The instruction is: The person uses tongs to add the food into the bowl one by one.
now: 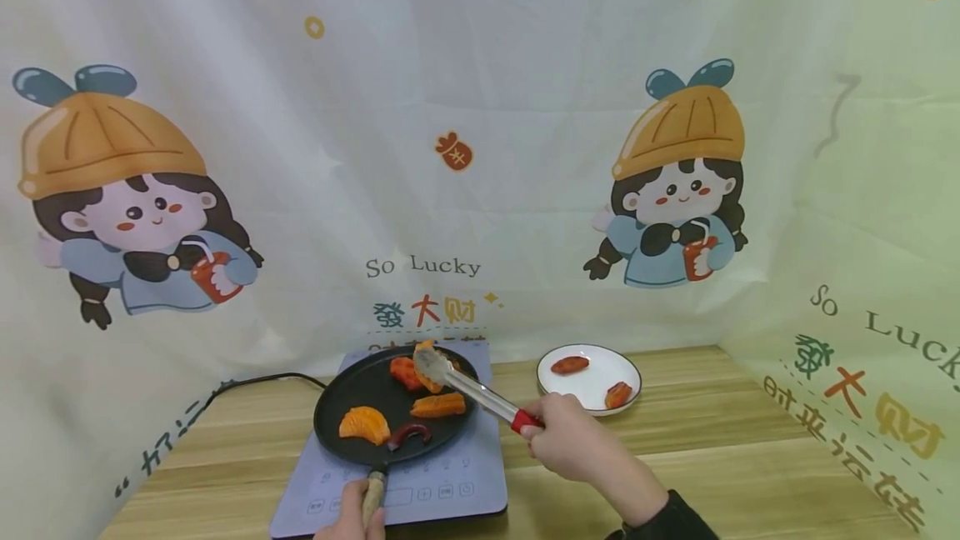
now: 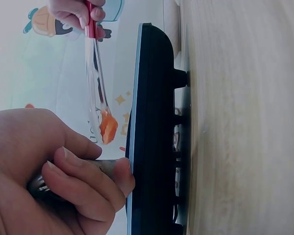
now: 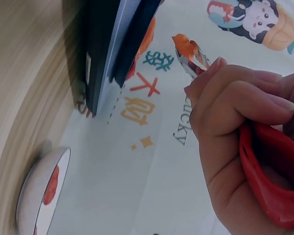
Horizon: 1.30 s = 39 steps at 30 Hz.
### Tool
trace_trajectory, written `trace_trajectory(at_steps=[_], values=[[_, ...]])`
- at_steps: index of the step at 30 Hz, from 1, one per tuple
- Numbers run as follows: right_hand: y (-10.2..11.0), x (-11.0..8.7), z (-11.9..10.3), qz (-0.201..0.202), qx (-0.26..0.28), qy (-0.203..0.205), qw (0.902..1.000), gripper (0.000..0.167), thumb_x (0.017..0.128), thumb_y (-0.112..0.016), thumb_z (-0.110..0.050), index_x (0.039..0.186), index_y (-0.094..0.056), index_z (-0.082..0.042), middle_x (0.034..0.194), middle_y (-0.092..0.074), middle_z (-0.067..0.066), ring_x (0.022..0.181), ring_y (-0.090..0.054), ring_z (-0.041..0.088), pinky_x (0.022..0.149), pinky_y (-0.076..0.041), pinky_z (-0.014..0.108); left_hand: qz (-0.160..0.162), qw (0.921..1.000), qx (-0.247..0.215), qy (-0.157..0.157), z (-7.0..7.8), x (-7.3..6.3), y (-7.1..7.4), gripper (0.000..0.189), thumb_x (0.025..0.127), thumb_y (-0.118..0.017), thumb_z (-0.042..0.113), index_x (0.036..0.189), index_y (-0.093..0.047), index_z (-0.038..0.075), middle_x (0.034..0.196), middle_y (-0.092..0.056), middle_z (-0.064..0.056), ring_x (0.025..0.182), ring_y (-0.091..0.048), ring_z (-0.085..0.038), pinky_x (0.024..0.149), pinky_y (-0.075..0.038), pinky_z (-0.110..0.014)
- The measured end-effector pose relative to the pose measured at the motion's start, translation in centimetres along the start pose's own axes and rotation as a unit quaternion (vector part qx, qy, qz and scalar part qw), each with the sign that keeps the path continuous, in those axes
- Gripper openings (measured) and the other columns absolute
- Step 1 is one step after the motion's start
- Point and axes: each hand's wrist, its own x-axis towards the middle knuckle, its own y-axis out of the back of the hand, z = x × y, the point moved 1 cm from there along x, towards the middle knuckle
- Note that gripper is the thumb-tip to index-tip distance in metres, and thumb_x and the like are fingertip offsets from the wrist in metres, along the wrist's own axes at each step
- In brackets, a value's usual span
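My left hand [image 1: 351, 517] grips the handle [image 1: 372, 494] of a black frying pan [image 1: 352, 394] standing on an induction cooker [image 1: 468, 482]. In my right hand [image 1: 573, 444] is a pair of metal tongs [image 1: 487, 398] with red grips, pointing left over the pan. An orange food piece [image 2: 108, 128] is caught between the tongs' tips, raised above the pan. Lying in the pan are an orange wedge [image 1: 365, 423], a long orange piece [image 1: 438, 405], a red piece [image 1: 405, 372] and a dark red curved piece [image 1: 410, 436]. What foods these are, I cannot tell.
Right of the cooker, a white dark-rimmed plate [image 1: 551, 390] bears two reddish pieces, one [image 1: 570, 365] at the back and another [image 1: 618, 394] near its front right. A black cord [image 1: 262, 377] runs left behind the pan. Printed cloth [image 1: 525, 190] hangs around the wooden table [image 1: 675, 423].
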Motion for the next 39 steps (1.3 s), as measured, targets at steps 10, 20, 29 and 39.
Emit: trace_trajectory(at_steps=[10,20,29,39], values=[[-2.2,0.9,-0.8,-0.016,0.035,0.005,0.9992,0.013,0.100,-0.057,0.003,0.094,-0.069,0.006,0.067,-0.056,0.000,0.056,-0.047,0.012,0.050,-0.036,0.023,0.004,0.9998,0.000,-0.020,-0.1,-0.1,-0.1,0.042,0.099,-0.068,0.022,0.133,-0.050,0.004,0.071,-0.064,-0.007,0.054,-0.055,-0.017,0.051,-0.043,-0.032],[-3.3,1.3,-1.5,-0.020,0.031,0.008,0.9993,0.011,0.096,-0.059,0.005,0.092,-0.068,0.009,0.066,-0.049,0.001,0.054,-0.044,0.012,0.048,-0.035,0.021,0.008,0.9998,-0.003,-0.016,-0.1,0.0,-0.2,0.042,0.100,-0.068,0.023,0.134,-0.051,0.005,0.070,-0.063,-0.006,0.052,-0.054,-0.016,0.050,-0.042,-0.031],[-4.5,1.7,-1.3,-0.011,-0.014,0.017,0.9997,0.014,0.094,-0.062,0.004,0.083,-0.070,0.006,0.065,-0.047,-0.001,0.056,-0.041,0.013,0.051,-0.033,0.024,0.015,0.9995,-0.010,-0.028,-0.4,0.0,-0.5,0.041,0.101,-0.067,0.024,0.134,-0.050,0.005,0.069,-0.062,-0.005,0.051,-0.053,-0.016,0.049,-0.040,-0.030],[-5.3,1.8,-1.6,-0.018,-0.035,0.000,0.9992,0.016,0.098,-0.063,0.001,0.082,-0.067,0.002,0.068,-0.050,0.002,0.060,-0.045,0.015,0.052,-0.035,0.026,0.014,0.9997,-0.002,-0.018,0.0,-0.2,-0.1,0.040,0.102,-0.065,0.025,0.133,-0.050,0.006,0.067,-0.060,-0.004,0.050,-0.052,-0.016,0.047,-0.039,-0.030]])
